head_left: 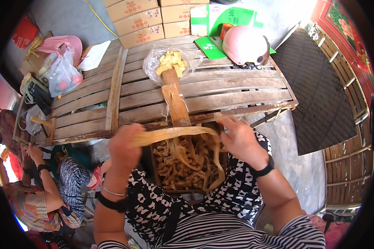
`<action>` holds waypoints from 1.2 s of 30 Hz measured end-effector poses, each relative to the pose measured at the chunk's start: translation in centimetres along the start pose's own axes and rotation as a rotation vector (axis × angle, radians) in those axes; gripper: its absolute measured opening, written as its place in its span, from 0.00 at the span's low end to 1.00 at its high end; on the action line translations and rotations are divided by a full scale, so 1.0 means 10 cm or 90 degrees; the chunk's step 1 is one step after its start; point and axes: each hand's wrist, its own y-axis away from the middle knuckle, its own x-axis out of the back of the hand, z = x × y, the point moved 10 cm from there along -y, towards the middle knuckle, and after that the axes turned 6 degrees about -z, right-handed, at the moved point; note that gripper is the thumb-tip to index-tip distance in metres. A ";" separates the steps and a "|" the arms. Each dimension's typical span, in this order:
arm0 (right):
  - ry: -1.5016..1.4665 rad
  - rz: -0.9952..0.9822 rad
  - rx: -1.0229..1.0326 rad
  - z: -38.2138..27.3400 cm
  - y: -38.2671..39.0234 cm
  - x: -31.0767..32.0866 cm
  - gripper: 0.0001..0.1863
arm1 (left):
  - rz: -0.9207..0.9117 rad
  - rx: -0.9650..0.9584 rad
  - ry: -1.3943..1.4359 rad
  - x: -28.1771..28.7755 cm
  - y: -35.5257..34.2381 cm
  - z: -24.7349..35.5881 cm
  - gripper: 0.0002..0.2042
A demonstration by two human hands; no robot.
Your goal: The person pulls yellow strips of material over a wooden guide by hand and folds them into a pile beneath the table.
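Note:
A long, flat, pale tan strip (176, 132) stretches between my two hands. My left hand (124, 145), slightly blurred, is closed on its left end. My right hand (241, 137) pinches it at the right, where a length of it loops down. Below lies a box of knotted tan pieces (174, 170) between my knees, with more strips trailing over them. A wooden board (176, 108) runs back from the slatted bench's front edge, under a bundle of pale yellow pieces (172, 62) in a clear plastic bag.
The slatted bench (87, 99) bears plastic bags (64, 79), a pink helmet (243, 43), a green carton (207, 47) and stacked cardboard boxes (139, 31). A co-worker (39, 199) sits at the left, hands raised near the bench. A dark mat (311, 95) hangs over slats at the right.

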 end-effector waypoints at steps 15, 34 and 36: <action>-0.318 -0.290 -0.046 0.18 -0.68 -0.81 0.13 | -0.293 -0.009 0.114 -1.08 -0.29 0.52 0.06; -0.195 -0.131 0.277 -0.23 -0.54 -0.57 0.12 | -0.998 0.170 0.874 -1.49 0.49 1.13 0.12; -0.268 -0.155 0.131 -0.04 -0.62 -0.66 0.13 | -0.639 0.116 0.778 -1.39 0.11 0.81 0.13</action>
